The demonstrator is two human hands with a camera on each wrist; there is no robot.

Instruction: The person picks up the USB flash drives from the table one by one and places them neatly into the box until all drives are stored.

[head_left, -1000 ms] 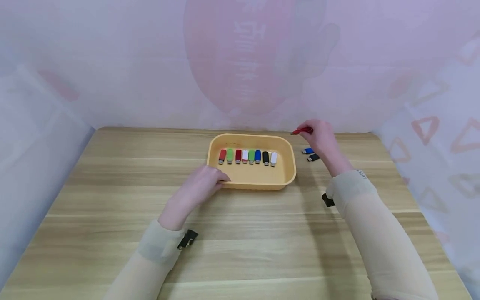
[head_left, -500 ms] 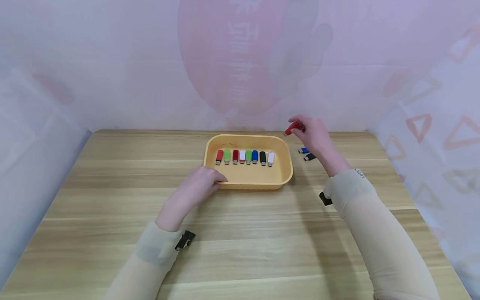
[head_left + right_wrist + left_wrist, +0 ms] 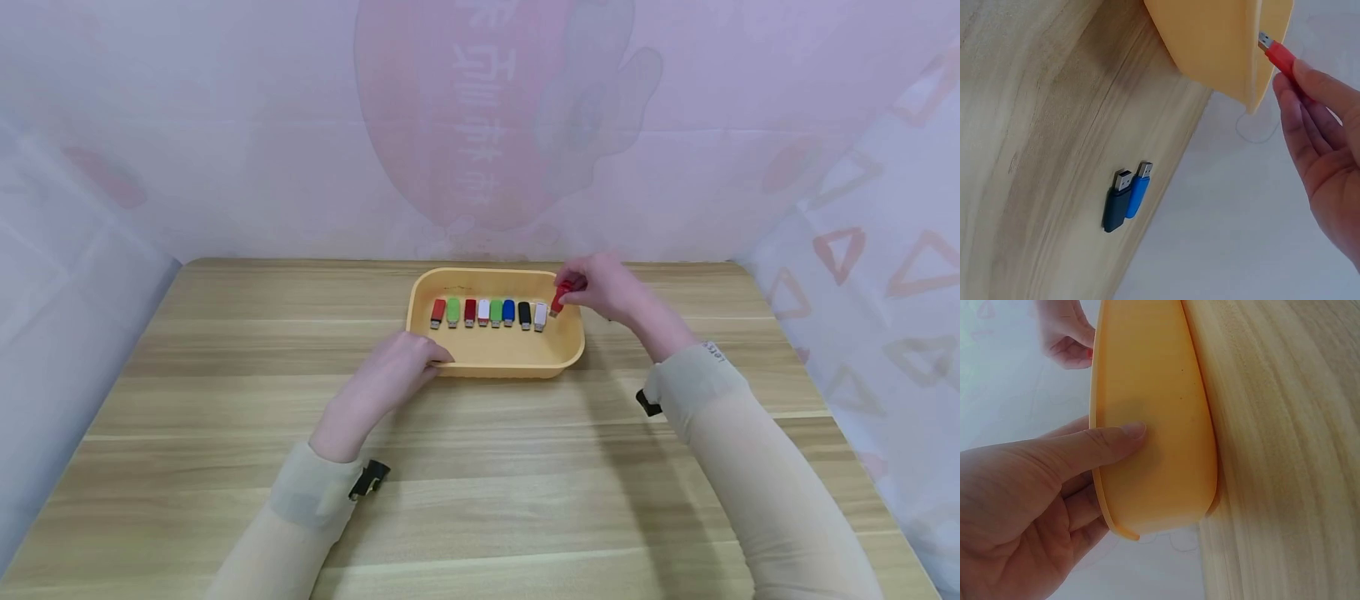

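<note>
Right hand (image 3: pixel 603 287) pinches red USB stick (image 3: pixel 559 297) by its body – over yellow tray (image 3: pixel 495 360), at row's right end. Likely light, rigid, slick. Left hand (image 3: pixel 390 375) grips tray's near rim.

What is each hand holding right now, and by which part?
The right hand pinches a red USB stick by its rear end, plug pointing out. The left hand grips the yellow tray at its near left rim.
</note>
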